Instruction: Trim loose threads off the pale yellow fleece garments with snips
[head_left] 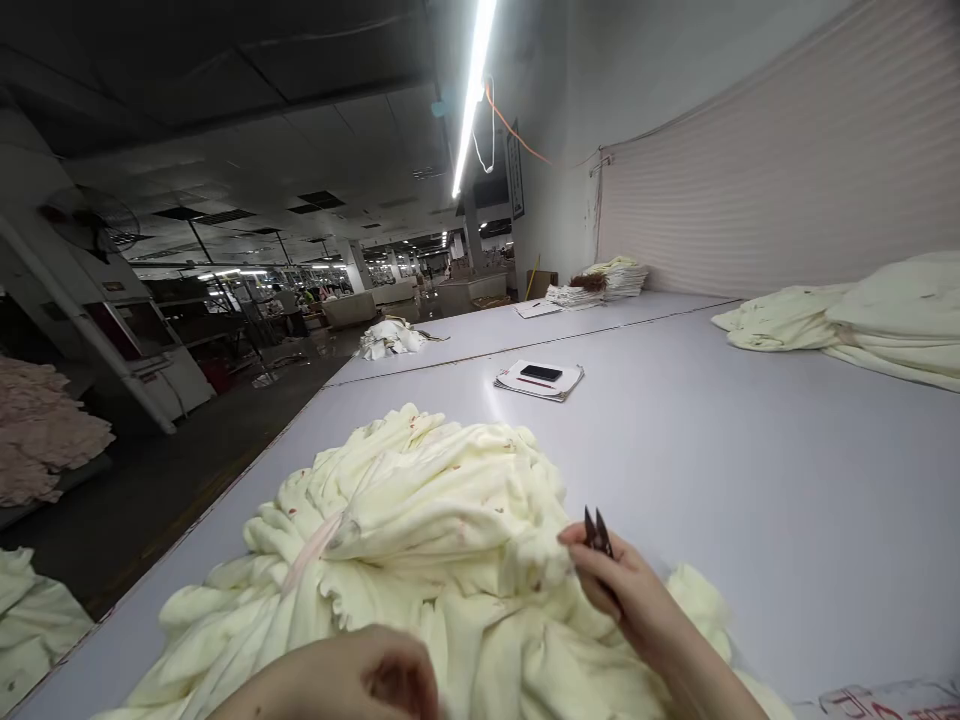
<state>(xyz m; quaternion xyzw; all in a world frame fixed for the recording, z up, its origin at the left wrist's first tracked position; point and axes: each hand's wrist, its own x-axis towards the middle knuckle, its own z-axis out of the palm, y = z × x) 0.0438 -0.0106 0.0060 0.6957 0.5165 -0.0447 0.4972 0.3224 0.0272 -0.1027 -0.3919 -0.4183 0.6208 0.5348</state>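
A big heap of pale cream garments [420, 540] with small red marks lies on the grey table [750, 460] right in front of me. My right hand [626, 595] rests at the heap's right edge, fingers closed round a small dark thread snipper [597, 532] whose blades point up, while the fingertips pinch the fabric. My left hand [352, 680] is at the bottom edge, fingers curled on the cloth at the near side of the heap.
A notebook with a black phone [540, 376] lies mid-table. Folded cream cloth [862, 320] is stacked at the right by the wall. More piles [390, 338] and stacks [607, 280] sit farther back. The table's left edge drops to a dark aisle with pink fabric [45, 430].
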